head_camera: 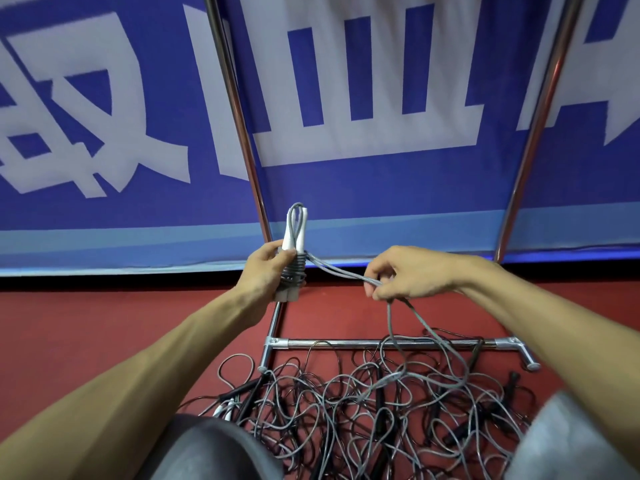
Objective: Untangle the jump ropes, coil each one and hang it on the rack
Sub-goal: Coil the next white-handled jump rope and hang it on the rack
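Above red floor [104,313], by a blue banner [346,188], left fingers [277,252] grip handles [289,237], right fingers [381,268] pinch rope [341,273].

We see soft, even indoor light, fairly bright, with no hard beam. Our left hand [273,268] and right hand [412,271] are sharp, and so is the grey rope [293,271] they hold. Above the fingers the blue banner [346,185] looks smeared, its white shapes soft-edged. The two metal poles [239,112] beyond the fingers carry thin bright streaks of glare and bow outward with the wide lens. Below the fingers the crossbar [346,343] glints, and the rope pile [346,403] casts only faint shadows on the red floor [104,317]. Nearest us, under the wrists, both knees [214,448] are blurred.
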A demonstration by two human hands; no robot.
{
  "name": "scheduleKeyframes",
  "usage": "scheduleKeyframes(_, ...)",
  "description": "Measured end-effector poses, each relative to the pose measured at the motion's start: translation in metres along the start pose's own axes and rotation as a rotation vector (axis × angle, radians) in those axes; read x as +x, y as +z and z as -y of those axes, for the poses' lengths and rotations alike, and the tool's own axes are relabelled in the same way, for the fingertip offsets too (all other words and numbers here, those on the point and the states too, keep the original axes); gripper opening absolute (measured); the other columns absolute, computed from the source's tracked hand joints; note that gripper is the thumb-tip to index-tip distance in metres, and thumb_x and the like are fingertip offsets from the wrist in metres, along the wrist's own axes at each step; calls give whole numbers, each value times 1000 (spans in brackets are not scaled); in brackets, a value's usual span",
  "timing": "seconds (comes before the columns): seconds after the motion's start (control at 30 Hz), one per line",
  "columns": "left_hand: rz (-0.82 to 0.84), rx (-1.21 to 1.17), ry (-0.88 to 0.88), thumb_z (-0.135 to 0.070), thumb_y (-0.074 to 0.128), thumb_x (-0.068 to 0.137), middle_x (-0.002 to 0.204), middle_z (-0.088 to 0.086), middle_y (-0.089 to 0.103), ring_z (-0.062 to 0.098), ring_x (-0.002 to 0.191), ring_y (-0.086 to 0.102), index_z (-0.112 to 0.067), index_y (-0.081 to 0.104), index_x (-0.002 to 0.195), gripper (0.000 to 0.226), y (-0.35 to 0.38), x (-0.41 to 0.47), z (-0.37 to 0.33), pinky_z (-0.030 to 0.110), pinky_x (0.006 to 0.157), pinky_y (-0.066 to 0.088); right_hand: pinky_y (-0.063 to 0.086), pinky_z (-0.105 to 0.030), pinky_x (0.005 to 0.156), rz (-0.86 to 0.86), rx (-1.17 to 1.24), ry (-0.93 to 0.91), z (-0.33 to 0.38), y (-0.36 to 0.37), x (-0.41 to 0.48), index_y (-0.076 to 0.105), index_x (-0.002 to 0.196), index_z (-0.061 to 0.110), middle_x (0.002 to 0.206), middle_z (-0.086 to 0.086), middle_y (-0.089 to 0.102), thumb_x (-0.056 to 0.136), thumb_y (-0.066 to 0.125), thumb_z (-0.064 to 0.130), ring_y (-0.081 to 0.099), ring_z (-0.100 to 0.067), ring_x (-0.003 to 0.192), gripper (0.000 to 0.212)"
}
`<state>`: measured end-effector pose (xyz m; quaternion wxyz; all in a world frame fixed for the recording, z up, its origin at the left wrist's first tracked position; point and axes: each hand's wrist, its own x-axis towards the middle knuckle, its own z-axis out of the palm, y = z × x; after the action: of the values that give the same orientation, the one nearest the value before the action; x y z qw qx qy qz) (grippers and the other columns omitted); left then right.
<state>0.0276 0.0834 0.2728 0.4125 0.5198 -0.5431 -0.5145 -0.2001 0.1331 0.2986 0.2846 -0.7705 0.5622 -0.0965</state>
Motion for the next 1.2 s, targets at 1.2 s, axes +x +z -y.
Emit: scheduleKeyframes(1.2, 541, 267, -12, -20, 59, 91, 70, 6, 57, 15, 54, 47, -16, 61, 77, 15, 21, -34, -10, 20, 52, 39, 38, -26, 74, -371, -79, 66, -23, 5, 2, 73, 103, 21, 80, 8, 59, 92, 63, 18, 52, -14, 85, 15)
